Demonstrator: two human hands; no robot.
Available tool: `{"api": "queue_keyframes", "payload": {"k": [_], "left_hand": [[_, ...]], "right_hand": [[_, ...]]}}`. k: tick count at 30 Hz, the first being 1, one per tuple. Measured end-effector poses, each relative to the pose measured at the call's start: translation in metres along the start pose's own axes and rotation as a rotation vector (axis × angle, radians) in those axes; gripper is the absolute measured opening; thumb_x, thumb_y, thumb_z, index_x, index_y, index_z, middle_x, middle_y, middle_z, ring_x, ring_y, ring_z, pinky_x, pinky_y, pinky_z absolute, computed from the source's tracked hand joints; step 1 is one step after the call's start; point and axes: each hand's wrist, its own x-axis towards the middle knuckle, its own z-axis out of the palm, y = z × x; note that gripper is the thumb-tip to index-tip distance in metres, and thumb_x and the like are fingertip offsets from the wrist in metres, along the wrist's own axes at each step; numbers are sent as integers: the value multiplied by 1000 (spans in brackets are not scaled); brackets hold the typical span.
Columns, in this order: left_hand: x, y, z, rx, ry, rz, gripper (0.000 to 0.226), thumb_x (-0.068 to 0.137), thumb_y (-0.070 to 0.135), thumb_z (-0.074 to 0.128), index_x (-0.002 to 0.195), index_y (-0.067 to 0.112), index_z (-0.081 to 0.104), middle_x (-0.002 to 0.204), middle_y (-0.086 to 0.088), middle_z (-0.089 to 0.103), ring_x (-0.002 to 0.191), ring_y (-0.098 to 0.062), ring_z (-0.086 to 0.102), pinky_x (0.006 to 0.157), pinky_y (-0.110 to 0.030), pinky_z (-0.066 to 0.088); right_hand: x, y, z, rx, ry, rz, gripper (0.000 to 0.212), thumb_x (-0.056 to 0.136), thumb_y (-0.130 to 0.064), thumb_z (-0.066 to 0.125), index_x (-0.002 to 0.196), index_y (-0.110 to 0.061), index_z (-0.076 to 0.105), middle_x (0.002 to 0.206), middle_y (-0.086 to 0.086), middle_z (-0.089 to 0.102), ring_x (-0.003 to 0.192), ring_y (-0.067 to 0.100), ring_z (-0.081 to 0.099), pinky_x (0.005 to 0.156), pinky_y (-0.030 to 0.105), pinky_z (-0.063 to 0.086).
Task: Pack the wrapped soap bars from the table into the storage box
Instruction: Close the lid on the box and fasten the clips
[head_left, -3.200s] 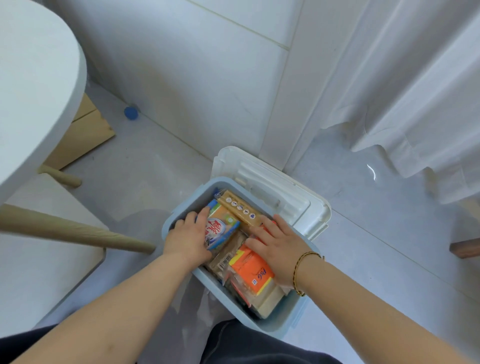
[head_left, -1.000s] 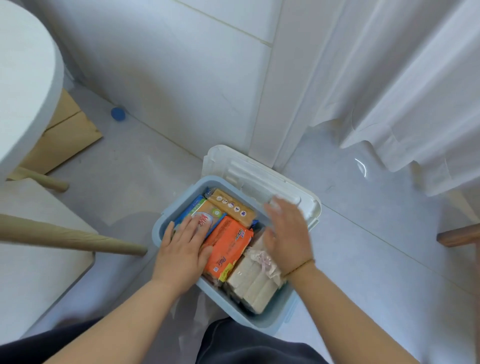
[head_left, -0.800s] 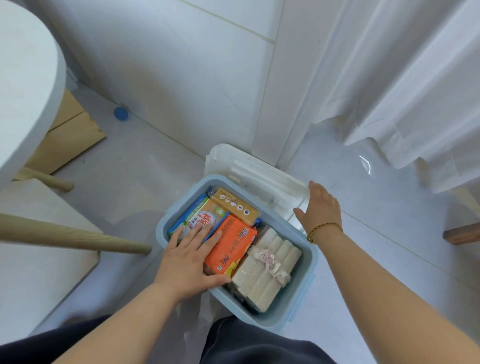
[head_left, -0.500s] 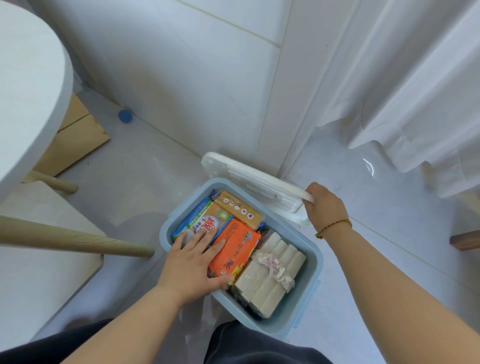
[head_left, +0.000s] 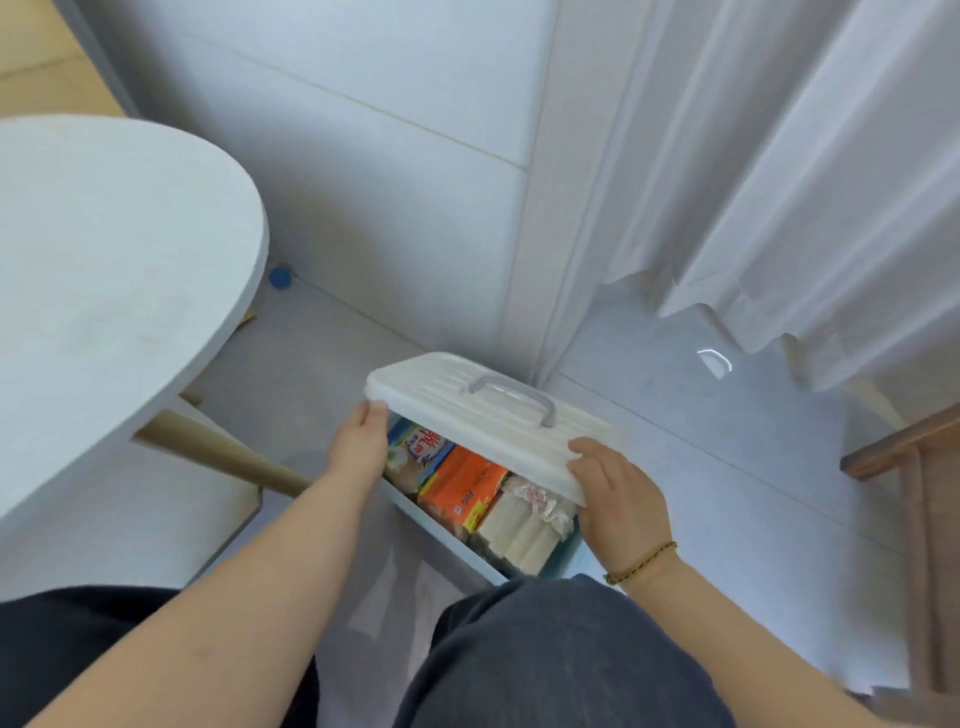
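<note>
While both hands grip the white lid (head_left: 483, 415), it hangs tilted over the blue box (head_left: 441, 535), covering the far part and leaving the near side open. Left hand (head_left: 358, 447) clasps the lid's left corner; right hand (head_left: 618, 499) clasps its near right edge. Inside, side by side, lie a blue-and-white soap (head_left: 423, 452), an orange soap (head_left: 462, 491) and a cream bundle (head_left: 524, 525), seemingly tied with ribbon. Round table (head_left: 104, 270) stands to the left.
</note>
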Motion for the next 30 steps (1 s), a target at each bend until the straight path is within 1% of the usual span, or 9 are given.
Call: {"api": "queue_keyframes", "payload": {"k": [3, 5, 7, 12, 16, 19, 21, 23, 30], "left_hand": [[-19, 4, 2, -209, -119, -99, 43, 97, 30, 35, 137, 14, 35, 128, -4, 46, 117, -24, 46, 94, -40, 41], [-24, -3, 2, -112, -141, -85, 46, 96, 27, 41, 138, 12, 32, 140, -8, 42, 127, -26, 42, 100, -40, 37], [-21, -16, -1, 37, -117, -68, 48, 92, 22, 49, 136, 7, 36, 142, -11, 43, 129, -29, 42, 105, -38, 34], [-23, -36, -6, 118, -95, -169, 55, 87, 16, 60, 134, 0, 36, 142, -16, 42, 129, -34, 41, 102, -43, 38], [-22, -45, 3, -30, -202, -335, 54, 89, 21, 57, 135, 3, 35, 143, -14, 40, 128, -35, 42, 93, -45, 43], [-21, -56, 17, -84, -229, -367, 45, 91, 12, 54, 131, -2, 39, 137, -20, 47, 120, -37, 50, 87, -41, 43], [-19, -60, 24, -150, -204, -376, 42, 90, 7, 53, 128, -6, 40, 134, -25, 49, 113, -38, 54, 87, -39, 45], [-15, -62, 28, -195, -173, -378, 42, 90, 3, 53, 127, -8, 39, 134, -26, 48, 116, -40, 53, 88, -39, 46], [-4, -62, 39, -247, -176, -370, 41, 88, 0, 54, 125, -11, 41, 133, -26, 49, 100, -33, 53, 91, -39, 46]], "right_hand": [[-24, -11, 16, 43, -85, -75, 69, 38, -10, 90, 90, -11, 44, 87, 12, 75, 88, 22, 60, 73, 25, 58], [-39, -13, 28, -26, -45, -189, 17, 93, -26, 48, 99, -11, 45, 109, 9, 58, 99, 20, 46, 113, 20, 26], [-49, -17, 45, -136, -260, -144, 47, 100, -34, 2, 106, -15, 45, 116, -1, 43, 119, 26, 36, 116, 23, -11], [-52, -15, 46, -431, -301, -410, 46, 102, -33, 13, 139, -14, 33, 149, -1, 26, 147, 16, -4, 113, 19, -11], [-65, -7, 56, 141, -81, 397, 47, 98, -37, 34, 141, -19, 28, 154, 9, 18, 148, 16, -3, 119, 30, 3], [-58, -9, 60, 717, -379, 986, 76, 91, -32, 53, 148, -8, 9, 156, 12, 17, 142, 31, 24, 108, 39, 34], [-54, -12, 61, 970, -442, 1137, 66, 92, -30, 52, 143, -1, 23, 148, 16, 35, 133, 32, 39, 69, 21, 46], [-49, -13, 65, 1084, -361, 1257, 59, 92, -26, 53, 139, 2, 30, 143, 17, 43, 123, 31, 47, 48, 11, 31], [-36, 2, 78, 1309, -223, 1369, 60, 88, -18, 60, 137, 5, 32, 138, 22, 46, 107, 32, 51, 38, 13, 51]]}}
